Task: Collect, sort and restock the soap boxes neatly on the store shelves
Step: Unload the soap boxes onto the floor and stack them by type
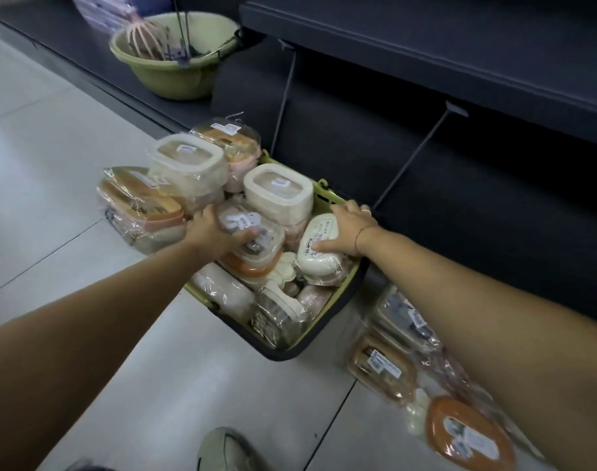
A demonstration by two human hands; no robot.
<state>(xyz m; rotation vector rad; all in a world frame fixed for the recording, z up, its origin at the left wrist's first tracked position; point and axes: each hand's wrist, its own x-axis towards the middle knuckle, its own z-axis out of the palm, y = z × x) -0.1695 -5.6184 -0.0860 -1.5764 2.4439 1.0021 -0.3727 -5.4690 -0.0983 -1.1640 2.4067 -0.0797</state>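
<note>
Grips a clear-lidded box [252, 229] with the left hand [215, 232], fingers curled round its near end, atop the heap in the green basket [337, 300]. Holds a white oval box [319, 253] with the right hand [349, 229], thumb pressed on the lid and fingers curled over the far edge, at the basket's right side. Works over a pale floor [69, 147], with stacked boxes [174, 178] just left of the basket, loose boxes [409, 351] to its right, and a dark shelf [426, 45] above.
</note>
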